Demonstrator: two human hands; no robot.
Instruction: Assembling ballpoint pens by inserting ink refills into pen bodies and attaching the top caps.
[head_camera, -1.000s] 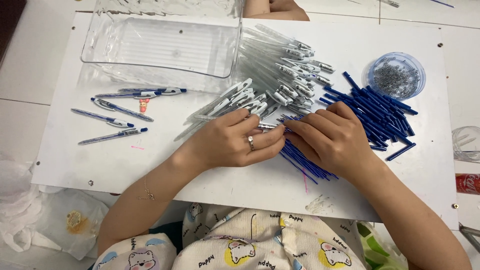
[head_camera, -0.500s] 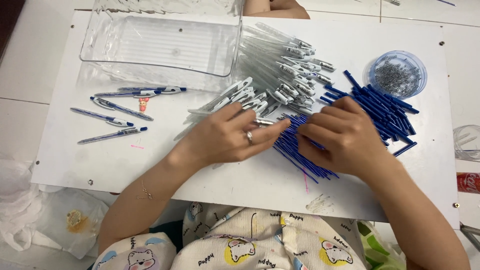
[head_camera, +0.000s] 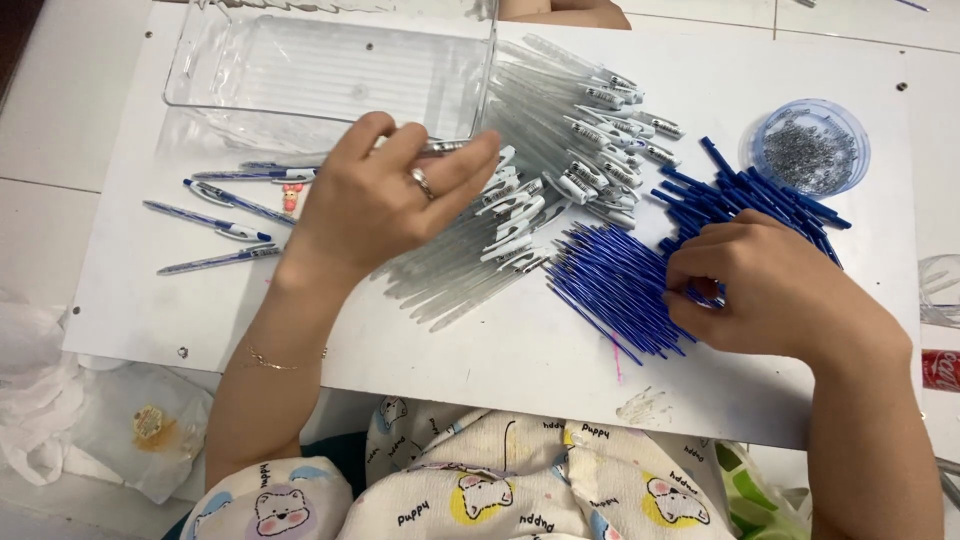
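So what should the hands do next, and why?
Probably the right hand should pinch one thin blue refill from the pile under its fingertips. The left hand already holds a clear pen barrel up beside the clear tray, so a refill seems the missing part.

Landmark: clear rectangular plastic tray (head_camera: 300, 70), at the far edge of the white counter (head_camera: 500, 350)
Right of tray: round blue plastic dish of small metal springs (head_camera: 808, 148)
Below-left of tray: crumpled white plastic bag (head_camera: 60, 420) off the counter edge
Far below-right of tray: red can (head_camera: 940, 370)
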